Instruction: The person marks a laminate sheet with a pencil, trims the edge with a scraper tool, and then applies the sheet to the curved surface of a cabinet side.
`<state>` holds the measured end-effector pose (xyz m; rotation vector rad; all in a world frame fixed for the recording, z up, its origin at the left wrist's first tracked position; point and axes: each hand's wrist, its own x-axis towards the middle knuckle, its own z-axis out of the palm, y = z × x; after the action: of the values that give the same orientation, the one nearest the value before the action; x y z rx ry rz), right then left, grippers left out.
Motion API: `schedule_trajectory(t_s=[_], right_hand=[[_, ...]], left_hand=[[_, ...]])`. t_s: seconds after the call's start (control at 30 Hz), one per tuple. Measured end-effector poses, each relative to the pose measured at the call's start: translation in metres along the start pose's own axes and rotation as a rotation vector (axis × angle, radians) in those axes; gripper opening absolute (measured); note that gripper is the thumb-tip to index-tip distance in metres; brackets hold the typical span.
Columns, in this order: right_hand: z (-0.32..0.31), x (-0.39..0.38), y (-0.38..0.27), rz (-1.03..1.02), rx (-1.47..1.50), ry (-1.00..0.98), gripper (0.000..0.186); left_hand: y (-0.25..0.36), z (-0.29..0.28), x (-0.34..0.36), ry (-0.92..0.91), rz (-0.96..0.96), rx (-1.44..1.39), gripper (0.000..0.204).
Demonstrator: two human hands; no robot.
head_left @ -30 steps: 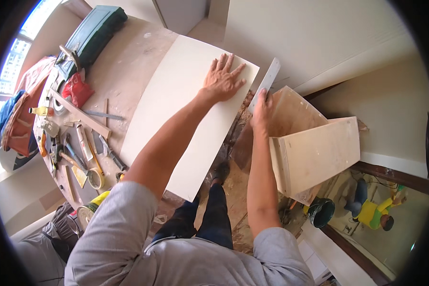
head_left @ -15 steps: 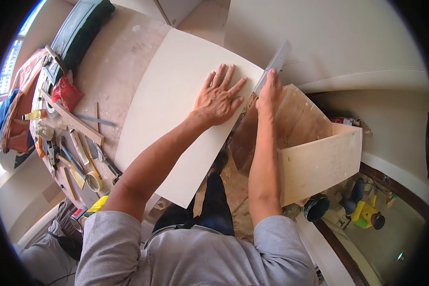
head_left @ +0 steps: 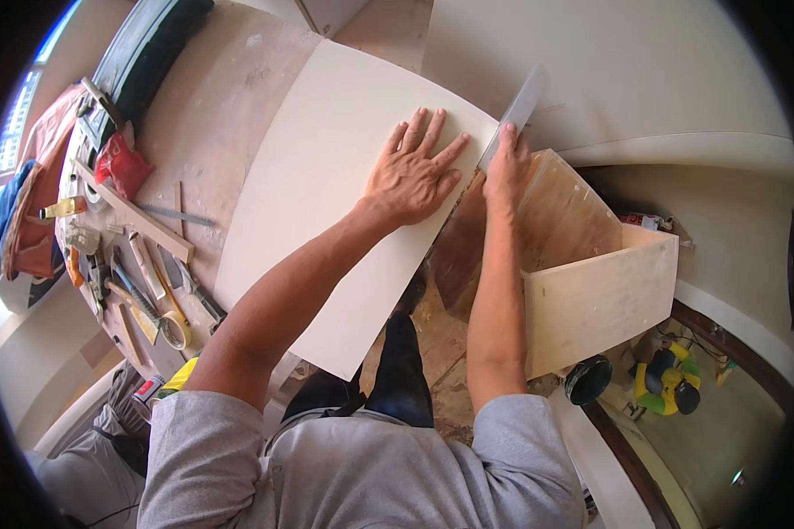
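A large white panel (head_left: 291,176) lies on the dusty work table (head_left: 212,88), its right edge sticking out past the tabletop toward me. My left hand (head_left: 412,176) rests palm down near that edge, fingers spread on the panel. My right hand (head_left: 507,167) grips a long, flat, pale grey strip (head_left: 525,93) that lies along the panel's upper right edge and extends beyond its far corner. Just right of the panel and beneath my right arm stands an open plywood box (head_left: 600,309), pale outside and brown inside.
Tools, wood sticks (head_left: 154,220), a red bag (head_left: 123,167) and a dark green case (head_left: 150,53) crowd the table's left. A pale board or wall (head_left: 609,70) rises behind. At lower right are a dark bucket (head_left: 588,379) and a crouching co-worker (head_left: 666,379) in yellow.
My right hand has moved up and forward with the strip, bringing it against the panel's edge. My left hand has shifted back along the panel. The co-worker's posture has changed.
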<state>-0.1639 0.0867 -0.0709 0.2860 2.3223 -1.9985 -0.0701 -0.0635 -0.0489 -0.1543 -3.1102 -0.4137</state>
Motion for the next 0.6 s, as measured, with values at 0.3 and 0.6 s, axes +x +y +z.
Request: schedule_trajectory(t_s=[0.3,0.6], right_hand=[[0.0,-0.107,0.056,-0.031,0.091,-0.046,0.057],[0.004,0.009,0.022,-0.08,0.107,0.033,0.057]], left_hand=[[-0.004,-0.003,-0.002,-0.008,-0.014,0.016,0.06],[0.0,-0.001,0.0,0.006,-0.004,0.02,0.06]])
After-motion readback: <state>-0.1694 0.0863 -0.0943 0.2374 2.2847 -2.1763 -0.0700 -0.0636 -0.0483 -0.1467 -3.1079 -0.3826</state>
